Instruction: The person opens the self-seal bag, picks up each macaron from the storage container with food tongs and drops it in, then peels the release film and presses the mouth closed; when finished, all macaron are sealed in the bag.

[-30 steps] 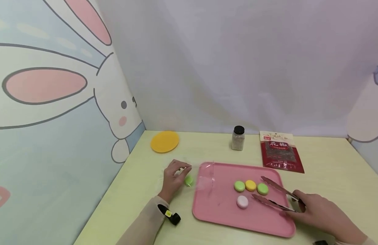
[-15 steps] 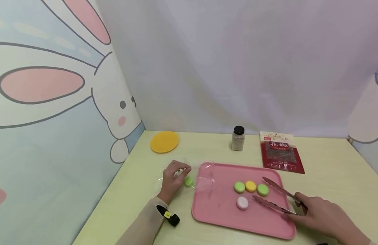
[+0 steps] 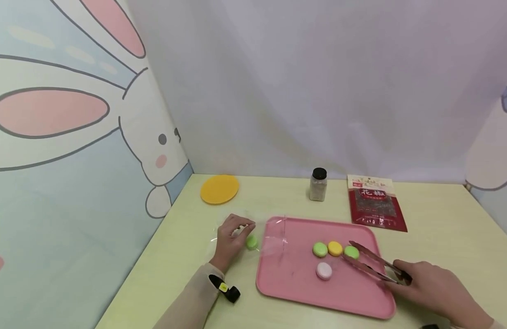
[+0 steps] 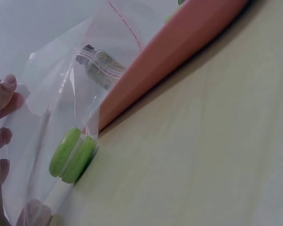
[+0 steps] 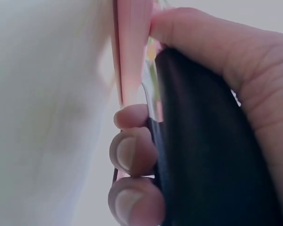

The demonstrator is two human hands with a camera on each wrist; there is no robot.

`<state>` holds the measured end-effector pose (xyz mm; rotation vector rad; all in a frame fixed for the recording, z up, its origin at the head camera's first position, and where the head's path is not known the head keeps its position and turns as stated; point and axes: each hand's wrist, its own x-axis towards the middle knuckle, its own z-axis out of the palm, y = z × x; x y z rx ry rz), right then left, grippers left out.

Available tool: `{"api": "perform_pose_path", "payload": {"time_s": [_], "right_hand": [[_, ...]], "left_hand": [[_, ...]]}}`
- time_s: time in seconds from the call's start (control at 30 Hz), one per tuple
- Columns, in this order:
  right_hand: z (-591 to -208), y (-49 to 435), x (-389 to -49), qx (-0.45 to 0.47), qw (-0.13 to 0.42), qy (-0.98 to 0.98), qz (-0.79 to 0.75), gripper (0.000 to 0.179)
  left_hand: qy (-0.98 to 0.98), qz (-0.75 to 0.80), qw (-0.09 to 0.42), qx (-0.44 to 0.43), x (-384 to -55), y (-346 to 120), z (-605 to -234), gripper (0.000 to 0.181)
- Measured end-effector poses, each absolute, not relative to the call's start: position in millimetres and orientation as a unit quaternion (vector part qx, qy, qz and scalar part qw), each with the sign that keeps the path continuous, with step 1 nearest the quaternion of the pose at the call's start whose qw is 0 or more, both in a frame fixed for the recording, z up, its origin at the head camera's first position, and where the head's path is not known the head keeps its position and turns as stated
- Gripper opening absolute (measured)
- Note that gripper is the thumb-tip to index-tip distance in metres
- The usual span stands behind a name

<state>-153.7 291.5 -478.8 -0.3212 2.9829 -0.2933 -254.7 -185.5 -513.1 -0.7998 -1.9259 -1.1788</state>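
My left hand (image 3: 230, 241) pinches the edge of a clear plastic bag (image 3: 273, 240), which overlaps the left end of a pink tray (image 3: 294, 283). Inside the bag lies a green macaron (image 4: 71, 156), standing on its edge in the left wrist view. At the tray's right end, my right hand (image 3: 430, 288) holds metal tongs (image 3: 366, 270) by their black handle (image 5: 203, 136). Their tips lie on either side of the rightmost green macaron (image 3: 351, 252). Beside it on the tray are a yellow macaron (image 3: 335, 248), another green macaron (image 3: 319, 249) and a pale pink macaron (image 3: 324, 271).
A yellow plate (image 3: 219, 189) lies at the back left of the table. Behind the tray stand a black-lidded jar (image 3: 318, 185) and a red spice pouch (image 3: 377, 203). Walls close off the back and the left side.
The tongs' lower tip has moved up toward the rightmost green macaron, and the tongs' arms have drawn closer together. The left hand keeps its hold on the bag.
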Motion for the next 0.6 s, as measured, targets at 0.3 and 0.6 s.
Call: {"api": "perform_pose_path", "payload": {"time_s": [0.3,0.6], "right_hand": [[-476.5,288.7,-148.7,-0.125,-0.027,0.987,-0.099,0.04],[-480.5,287.7,-148.4,-0.128,-0.141,0.974,-0.12,0.036]], "left_hand": [[-0.749,-0.463,0.364,-0.305,-245.6,-184.6,-507.1,0.018],[-0.746,-0.46,0.361,-0.319,-254.7,-188.4,-517.0,0.019]]}}
